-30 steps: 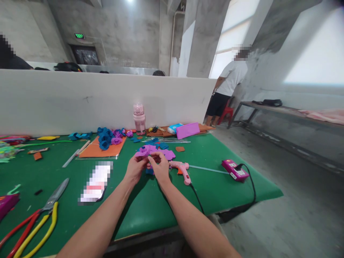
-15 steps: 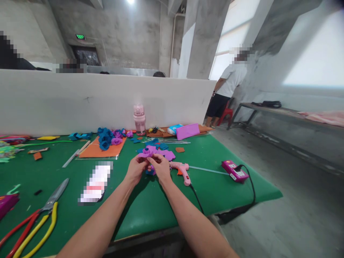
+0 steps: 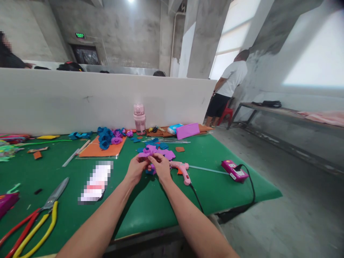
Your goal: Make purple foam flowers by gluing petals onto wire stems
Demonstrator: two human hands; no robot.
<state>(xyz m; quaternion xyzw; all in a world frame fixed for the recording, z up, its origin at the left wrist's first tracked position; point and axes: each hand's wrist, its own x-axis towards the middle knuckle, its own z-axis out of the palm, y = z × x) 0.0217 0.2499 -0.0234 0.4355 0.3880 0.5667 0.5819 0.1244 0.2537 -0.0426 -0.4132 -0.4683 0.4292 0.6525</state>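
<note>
Over the green table [image 3: 150, 208], my left hand [image 3: 137, 168] and my right hand [image 3: 161, 165] meet, fingers pinched together on a purple foam flower piece [image 3: 149, 152]. Just beyond lie several loose purple and blue foam petals [image 3: 165, 153]. A pink glue gun [image 3: 180, 167] rests right of my right hand, its black cable trailing toward the table's front edge. What exactly sits between my fingertips is partly hidden.
Large scissors [image 3: 52, 196] and yellow-handled pliers [image 3: 34, 234] lie front left. An orange sheet with blue and purple foam flowers [image 3: 106, 138], a pink bottle [image 3: 139, 118], a pink power strip [image 3: 234, 170] and a white partition [image 3: 80, 100] surround the work spot. A person [image 3: 228, 87] stands beyond, right.
My hands have shifted slightly, and the purple piece between my fingers has turned a little. Nothing else on the table has moved.
</note>
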